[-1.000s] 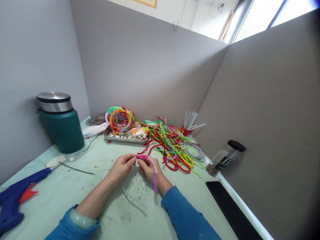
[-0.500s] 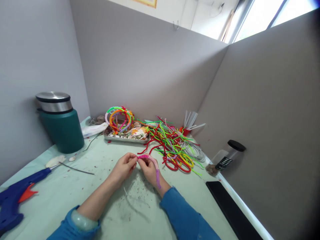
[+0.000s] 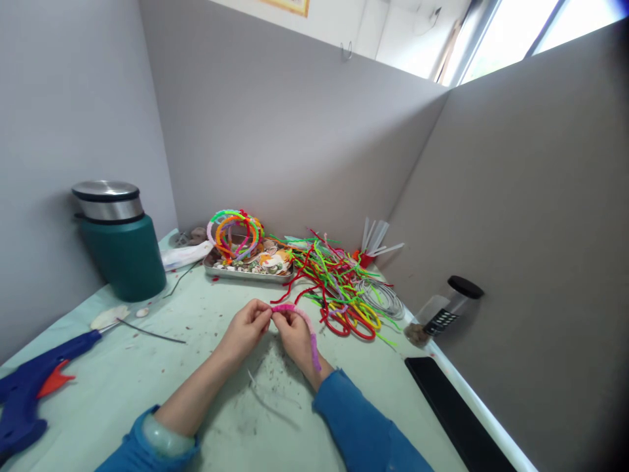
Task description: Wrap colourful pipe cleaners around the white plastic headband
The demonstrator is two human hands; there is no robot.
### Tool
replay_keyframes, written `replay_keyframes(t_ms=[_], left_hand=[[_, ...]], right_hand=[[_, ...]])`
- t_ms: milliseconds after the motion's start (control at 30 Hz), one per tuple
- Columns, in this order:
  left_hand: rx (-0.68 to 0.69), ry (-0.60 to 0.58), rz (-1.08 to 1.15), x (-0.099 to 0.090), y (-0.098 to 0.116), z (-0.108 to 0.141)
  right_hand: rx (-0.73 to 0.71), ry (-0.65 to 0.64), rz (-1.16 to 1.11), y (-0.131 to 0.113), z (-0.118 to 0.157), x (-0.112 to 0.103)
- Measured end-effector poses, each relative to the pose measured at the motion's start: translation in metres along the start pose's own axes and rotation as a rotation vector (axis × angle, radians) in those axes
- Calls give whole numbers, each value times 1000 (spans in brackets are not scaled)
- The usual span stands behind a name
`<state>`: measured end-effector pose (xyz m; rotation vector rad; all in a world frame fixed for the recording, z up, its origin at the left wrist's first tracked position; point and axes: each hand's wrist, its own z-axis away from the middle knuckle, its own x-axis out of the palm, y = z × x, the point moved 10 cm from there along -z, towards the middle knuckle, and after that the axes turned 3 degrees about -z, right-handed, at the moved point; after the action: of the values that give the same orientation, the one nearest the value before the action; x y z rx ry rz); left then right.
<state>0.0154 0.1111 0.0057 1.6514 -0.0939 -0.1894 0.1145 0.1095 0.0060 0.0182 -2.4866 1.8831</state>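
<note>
A curved wrapped strip of pipe cleaner [image 3: 305, 316], pink at one end and purple at the other, arches over my right hand [image 3: 295, 341], its purple end lying by the wrist. My right hand is closed in a pinch on the strip's pink end. My left hand [image 3: 248, 328] is closed too, thumb and forefinger pinched at the same end, fingertips touching my right hand's. A thin pale wire [image 3: 270, 406] shows below the hands; its link to the strip is hidden.
Behind are a metal tray [image 3: 250, 276] of shells with colourful rings [image 3: 236, 236], a heap of pipe cleaners [image 3: 324, 262], red scissors handles [image 3: 363, 328] and coiled grey wire [image 3: 388, 301]. Left stand a green flask [image 3: 122, 255] and blue glue gun [image 3: 54, 367]. Right: a jar [image 3: 442, 314], black slab [image 3: 452, 413].
Both hands have shifted very slightly right, still pinched together. The strip's purple end has swung a little right, and the pale wire below has moved.
</note>
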Motion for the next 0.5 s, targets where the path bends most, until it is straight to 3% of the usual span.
replay_keyframes(t_ms=[133,300,500], left_hand=[[103,29,-115,-4,4,-2],[121,88,-220,-12,13,1],[102,147,-176,-21,9,-2]], right_hand=[[54,25,-54,-3,1,1],[5,6,-1,-11,3,6],[-269,-72,412,-36,11,12]])
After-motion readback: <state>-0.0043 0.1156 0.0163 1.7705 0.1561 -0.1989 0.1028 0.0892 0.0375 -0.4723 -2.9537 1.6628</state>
